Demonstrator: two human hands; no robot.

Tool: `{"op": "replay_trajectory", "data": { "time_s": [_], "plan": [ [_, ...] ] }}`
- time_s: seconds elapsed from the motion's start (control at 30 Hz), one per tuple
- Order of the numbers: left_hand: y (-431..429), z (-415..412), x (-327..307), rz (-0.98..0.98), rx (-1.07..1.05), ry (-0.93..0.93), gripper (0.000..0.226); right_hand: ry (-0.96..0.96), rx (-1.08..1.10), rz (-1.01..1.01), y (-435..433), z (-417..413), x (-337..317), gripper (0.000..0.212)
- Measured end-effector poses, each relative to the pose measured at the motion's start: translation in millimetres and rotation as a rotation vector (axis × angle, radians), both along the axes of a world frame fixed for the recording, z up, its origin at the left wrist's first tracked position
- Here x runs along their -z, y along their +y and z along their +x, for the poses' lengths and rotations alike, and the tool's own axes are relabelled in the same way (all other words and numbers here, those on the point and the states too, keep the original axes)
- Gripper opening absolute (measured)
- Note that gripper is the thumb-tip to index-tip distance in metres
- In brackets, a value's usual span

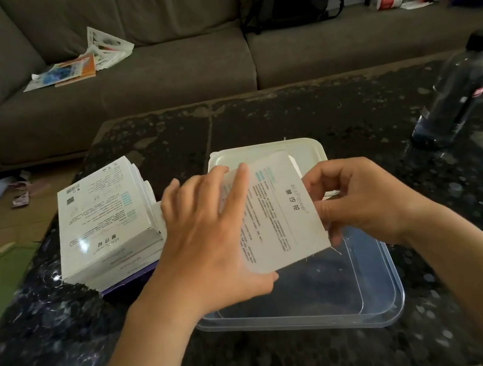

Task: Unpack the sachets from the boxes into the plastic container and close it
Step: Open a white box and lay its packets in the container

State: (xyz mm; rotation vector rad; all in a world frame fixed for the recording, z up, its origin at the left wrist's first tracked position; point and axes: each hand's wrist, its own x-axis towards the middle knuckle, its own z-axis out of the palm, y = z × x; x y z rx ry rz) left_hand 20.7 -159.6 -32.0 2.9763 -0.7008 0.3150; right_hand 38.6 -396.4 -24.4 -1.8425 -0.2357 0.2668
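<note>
Left hand (pixel 207 236) + right hand (pixel 361 198) grip 1 box (pixel 279 208) | stack (pixel 102 219): 3 boxes | 1 container (pixel 395 300) | 1 lid (pixel 307 146)

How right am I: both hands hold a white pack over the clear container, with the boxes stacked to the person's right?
Nearly. The head view shows the boxes stacked to the person's left; the left hand and right hand hold the white pack over the clear container.

A: How is the left hand (pixel 208 239) placed?
B: Its back is upward, the fingers spread over the white box (pixel 279 208), and the thumb is under its near edge. The forearm comes from lower left.
A: And the right hand (pixel 361 198)?
B: Its curled fingers pinch the right edge of the box. Both forearms are bare.
</note>
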Motion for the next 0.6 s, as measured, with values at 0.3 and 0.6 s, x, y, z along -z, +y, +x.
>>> {"op": "replay_trajectory", "data": {
  "time_s": [0.3,0.6],
  "plan": [
    [-5.9,-0.5,4.9,0.01,0.029,0.015,0.129,-0.051,0.112,-0.264,9.1,5.9,10.3,0.025],
    [1.7,0.3,0.8,-0.032,0.023,0.03,0.124,-0.049,0.165,-0.131,3.9,7.1,7.3,0.017]
  ]
}}
